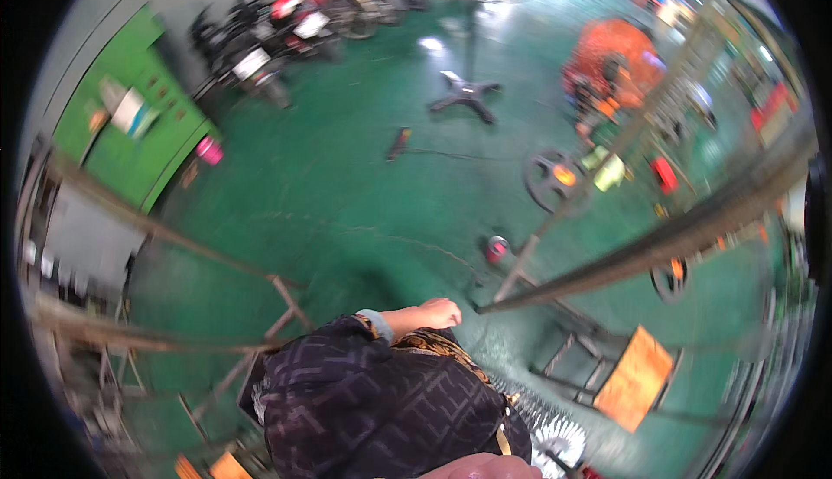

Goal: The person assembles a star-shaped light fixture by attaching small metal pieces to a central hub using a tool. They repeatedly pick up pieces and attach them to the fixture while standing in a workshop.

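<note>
My left hand [440, 313] is in front of my dark patterned top, with the bare forearm reaching rightward out of a sleeve. Its fingers look curled closed; whatever they may hold is hidden. The hand seems to touch nothing around it. Closest to it is the lower end of a long metal bar [624, 258] that slants up to the right. A small red can-like thing [497, 249] stands on the green floor beyond the hand. My right hand does not show. The picture is partly blurred.
Metal rails [165, 236] run along my left. A stool with an orange-brown board [635, 379] stands at right, near a silvery finned coil [555, 431]. Ahead are a dark wheel [555, 180], a star-shaped base [466, 96] and an orange heap [615, 59]. Motorcycles [260, 55] and a green cabinet [130, 115] line the wall.
</note>
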### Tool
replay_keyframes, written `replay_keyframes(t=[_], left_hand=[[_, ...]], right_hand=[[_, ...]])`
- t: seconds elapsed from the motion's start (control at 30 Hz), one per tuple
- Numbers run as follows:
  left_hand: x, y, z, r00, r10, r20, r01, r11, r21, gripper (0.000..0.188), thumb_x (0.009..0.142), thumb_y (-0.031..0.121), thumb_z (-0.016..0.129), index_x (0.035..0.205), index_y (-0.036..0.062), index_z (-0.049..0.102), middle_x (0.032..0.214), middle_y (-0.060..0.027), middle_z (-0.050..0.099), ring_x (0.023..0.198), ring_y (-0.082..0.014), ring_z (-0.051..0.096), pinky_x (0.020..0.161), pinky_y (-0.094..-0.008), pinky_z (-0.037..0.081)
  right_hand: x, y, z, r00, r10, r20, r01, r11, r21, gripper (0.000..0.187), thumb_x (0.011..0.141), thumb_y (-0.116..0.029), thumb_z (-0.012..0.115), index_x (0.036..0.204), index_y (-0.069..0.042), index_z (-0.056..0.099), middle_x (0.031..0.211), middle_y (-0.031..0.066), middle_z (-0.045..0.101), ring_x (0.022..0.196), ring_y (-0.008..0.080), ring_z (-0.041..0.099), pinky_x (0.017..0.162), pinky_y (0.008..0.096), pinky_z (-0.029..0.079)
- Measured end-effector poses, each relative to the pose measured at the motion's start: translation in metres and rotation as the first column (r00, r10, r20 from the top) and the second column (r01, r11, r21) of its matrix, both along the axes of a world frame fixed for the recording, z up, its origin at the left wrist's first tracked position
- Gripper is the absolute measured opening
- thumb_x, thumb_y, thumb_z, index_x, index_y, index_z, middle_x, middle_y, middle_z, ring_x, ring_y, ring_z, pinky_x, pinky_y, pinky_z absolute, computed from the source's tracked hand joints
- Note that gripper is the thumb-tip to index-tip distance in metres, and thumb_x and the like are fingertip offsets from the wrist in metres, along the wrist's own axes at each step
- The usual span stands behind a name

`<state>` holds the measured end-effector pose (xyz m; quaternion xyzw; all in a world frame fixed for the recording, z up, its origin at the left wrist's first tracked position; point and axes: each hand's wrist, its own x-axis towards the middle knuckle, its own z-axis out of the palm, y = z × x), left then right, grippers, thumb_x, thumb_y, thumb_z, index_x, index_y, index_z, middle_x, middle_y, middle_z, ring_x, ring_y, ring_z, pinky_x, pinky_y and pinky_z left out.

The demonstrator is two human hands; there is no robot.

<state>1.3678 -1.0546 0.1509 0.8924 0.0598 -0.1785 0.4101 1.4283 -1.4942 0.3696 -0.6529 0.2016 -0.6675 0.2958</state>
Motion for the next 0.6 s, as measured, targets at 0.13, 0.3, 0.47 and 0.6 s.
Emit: replay_keyframes(t=[0.13, 0.3, 0.47, 0.6], left_hand=[[-0.03, 0.035, 0.021, 0.97, 0.217, 0.11, -0.216, 0.976, -0.023, 0.018, 0.074, 0.012, 0.064, 0.091, 0.011, 0.07, 0.089, -0.0081, 0.069, 0.086, -0.0265, 0.065, 0.077, -0.0383, 0.051], [-0.069, 0.092, 0.039, 0.849, 0.482, 0.216, -0.499, 0.866, 0.025, 0.017, 0.073, 0.01, 0.063, 0.089, 0.0097, 0.07, 0.088, -0.0099, 0.068, 0.084, -0.0271, 0.065, 0.075, -0.0388, 0.051], [-0.138, 0.155, 0.097, 0.554, 0.683, 0.477, -0.822, 0.539, 0.183, 0.011, 0.075, 0.016, 0.063, 0.082, 0.0122, 0.069, 0.083, -0.0091, 0.065, 0.083, -0.0284, 0.062, 0.072, -0.0404, 0.05], [-0.193, 0.213, 0.186, 0.124, 0.427, 0.896, -0.992, 0.072, 0.103, 0.008, 0.076, 0.018, 0.063, 0.077, 0.0117, 0.067, 0.07, -0.0095, 0.06, 0.073, -0.0291, 0.059, 0.066, -0.0411, 0.048]], right_hand=[[0.048, 0.086, 0.001, 0.949, 0.316, -0.014, -0.316, 0.948, -0.031, 0.024, 0.083, -0.022, 0.07, 0.08, 0.001, 0.066, 0.065, 0.0038, 0.061, 0.057, 0.0123, 0.049, 0.055, 0.028, 0.043], [0.09, 0.166, -0.001, 0.812, 0.583, -0.038, -0.583, 0.812, -0.013, 0.024, 0.083, -0.022, 0.07, 0.081, 0.001, 0.066, 0.066, 0.0043, 0.061, 0.058, 0.0128, 0.049, 0.055, 0.0283, 0.043], [0.098, 0.217, -0.003, 0.684, 0.728, -0.036, -0.728, 0.685, 0.022, 0.025, 0.083, -0.023, 0.07, 0.082, 0.001, 0.065, 0.066, 0.0049, 0.061, 0.059, 0.0134, 0.05, 0.056, 0.0286, 0.044], [0.098, 0.239, -0.003, 0.612, 0.791, -0.02, -0.79, 0.612, 0.03, 0.025, 0.083, -0.023, 0.07, 0.083, 0.001, 0.065, 0.067, 0.0053, 0.061, 0.059, 0.0138, 0.05, 0.057, 0.0289, 0.044]])
